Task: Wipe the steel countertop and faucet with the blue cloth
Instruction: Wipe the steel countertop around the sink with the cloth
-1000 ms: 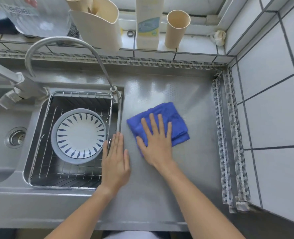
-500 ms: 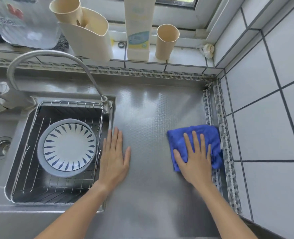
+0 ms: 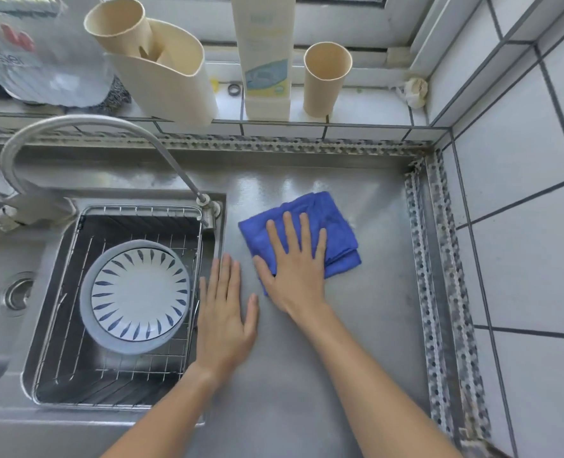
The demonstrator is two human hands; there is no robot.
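A folded blue cloth [image 3: 333,223] lies on the steel countertop [image 3: 307,375], right of the sink. My right hand [image 3: 293,262] presses flat on the cloth with straight, spread fingers and covers its near left part. My left hand [image 3: 224,312] rests flat on the countertop beside the sink's edge, fingers straight, holding nothing. The curved steel faucet [image 3: 85,122] arches over the sink at the upper left, its spout end [image 3: 203,198] close to the cloth's left corner.
A wire rack [image 3: 75,375] in the sink holds a white plate with blue marks [image 3: 138,294]. On the tiled ledge behind stand a cream holder [image 3: 171,84], a tall bottle [image 3: 265,54] and a cup [image 3: 325,81]. The tiled wall [image 3: 521,259] bounds the right side.
My right hand has slid the cloth from the right wall back to the left, toward the sink. My left hand has stayed flat beside the sink.
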